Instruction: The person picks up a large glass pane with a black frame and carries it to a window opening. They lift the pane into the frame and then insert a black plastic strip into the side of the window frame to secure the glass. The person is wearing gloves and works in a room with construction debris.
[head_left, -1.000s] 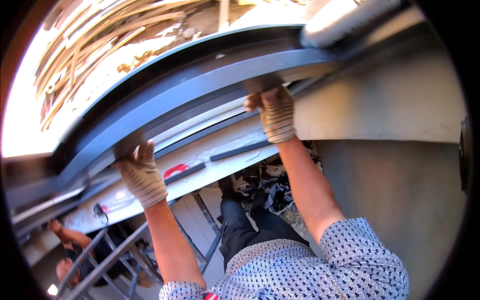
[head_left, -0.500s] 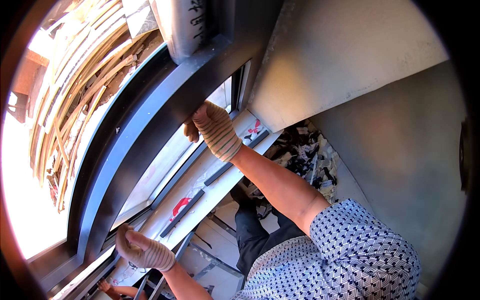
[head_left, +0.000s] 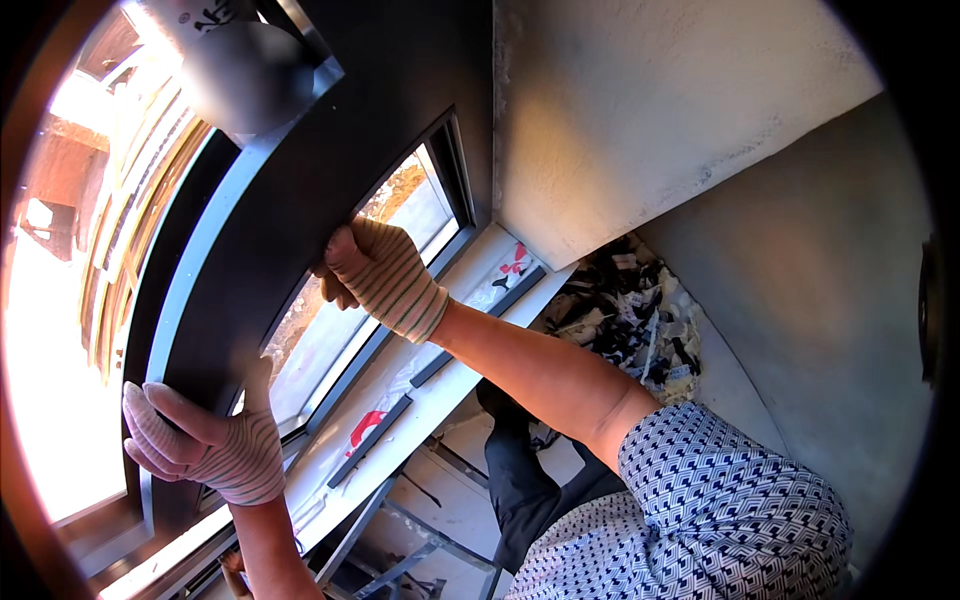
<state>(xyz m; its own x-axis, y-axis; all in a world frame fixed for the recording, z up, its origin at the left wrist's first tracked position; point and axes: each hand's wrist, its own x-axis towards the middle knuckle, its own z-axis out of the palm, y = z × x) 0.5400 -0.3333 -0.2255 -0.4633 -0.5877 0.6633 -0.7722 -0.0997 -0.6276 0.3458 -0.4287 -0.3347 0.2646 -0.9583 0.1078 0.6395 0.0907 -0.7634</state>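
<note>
We held the dark frame (head_left: 300, 230), left hand (head_left: 205, 450) and right hand (head_left: 385, 280) curled tight around its edge. Seating it seemingly came next, needing steady pressure from both.

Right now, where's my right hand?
In the head view your gloved right hand is centre-left, gripping the dark window frame beside the glass pane, up and right of your left hand.

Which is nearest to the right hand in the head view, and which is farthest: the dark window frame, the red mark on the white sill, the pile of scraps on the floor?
1. Dark window frame: the right hand grips its edge.
2. Red mark on the white sill: below the hand.
3. Pile of scraps: far to the right, by the grey wall.
</note>
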